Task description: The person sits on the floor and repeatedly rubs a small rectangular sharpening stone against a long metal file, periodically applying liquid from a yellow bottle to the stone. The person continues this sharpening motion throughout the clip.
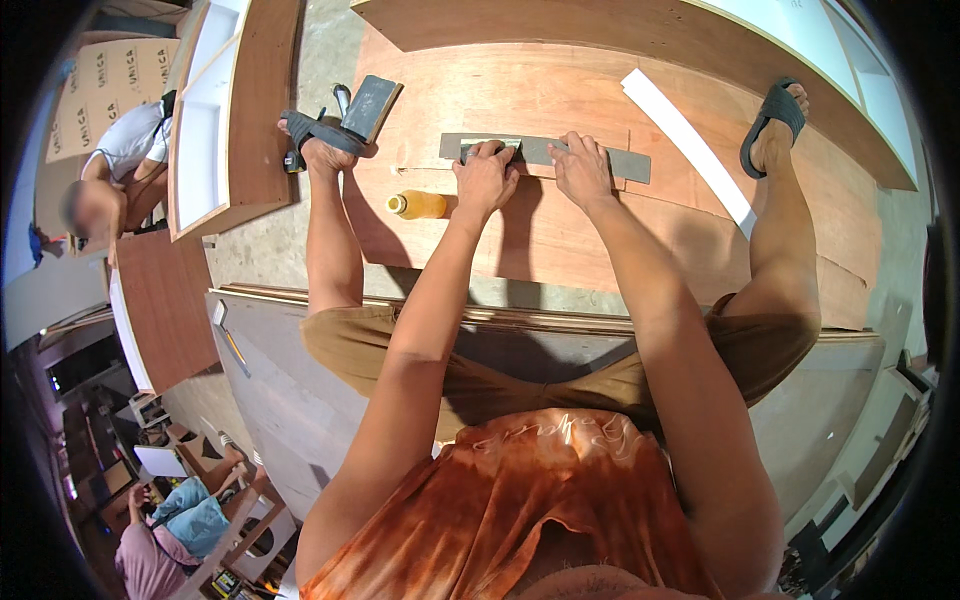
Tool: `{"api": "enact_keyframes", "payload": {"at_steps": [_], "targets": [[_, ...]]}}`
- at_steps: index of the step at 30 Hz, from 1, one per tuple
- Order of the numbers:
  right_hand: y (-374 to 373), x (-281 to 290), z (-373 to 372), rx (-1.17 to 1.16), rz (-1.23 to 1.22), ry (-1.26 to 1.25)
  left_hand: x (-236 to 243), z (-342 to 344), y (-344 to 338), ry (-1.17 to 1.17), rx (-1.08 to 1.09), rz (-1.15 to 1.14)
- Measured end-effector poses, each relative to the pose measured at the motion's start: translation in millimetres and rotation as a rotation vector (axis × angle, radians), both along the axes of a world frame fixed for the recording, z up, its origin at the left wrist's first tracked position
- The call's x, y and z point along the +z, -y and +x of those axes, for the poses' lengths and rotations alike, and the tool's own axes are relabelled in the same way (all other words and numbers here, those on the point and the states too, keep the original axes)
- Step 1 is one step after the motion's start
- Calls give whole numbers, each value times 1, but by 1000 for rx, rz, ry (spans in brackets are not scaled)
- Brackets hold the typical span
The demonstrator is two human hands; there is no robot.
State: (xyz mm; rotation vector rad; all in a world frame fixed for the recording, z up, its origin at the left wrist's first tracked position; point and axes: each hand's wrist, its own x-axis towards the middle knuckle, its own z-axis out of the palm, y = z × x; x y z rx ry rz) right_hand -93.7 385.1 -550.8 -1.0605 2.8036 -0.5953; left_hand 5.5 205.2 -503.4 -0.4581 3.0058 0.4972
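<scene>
A long grey strip [628, 167] lies flat across a plywood sheet [560, 90] in front of me. My left hand [486, 180] is closed over a small dark flat piece [512, 151] with a shiny greenish patch, pressed on the left part of the strip; my fingers partly hide it, so its kind is unclear. Further right, my right hand [584, 172] rests on the same strip with fingers spread and holds nothing. A bottle of yellow liquid [416, 205] lies on its side left of my left wrist.
A dark rectangular block [372, 108] sits beside my left sandal [325, 132]. A white strip [690, 150] slants toward my right leg. Wooden cabinet frames [262, 110] stand at left and along the far side. A pencil [235, 350] lies on a grey board. Two people sit at left.
</scene>
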Motion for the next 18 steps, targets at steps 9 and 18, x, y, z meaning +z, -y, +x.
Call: {"api": "enact_keyframes", "payload": {"at_steps": [9, 18], "targets": [[4, 8, 4, -38, -18, 44, 10, 1, 35, 18, -41, 71], [4, 1, 3, -56, -4, 91, -27, 22, 21, 10, -61, -86]]}}
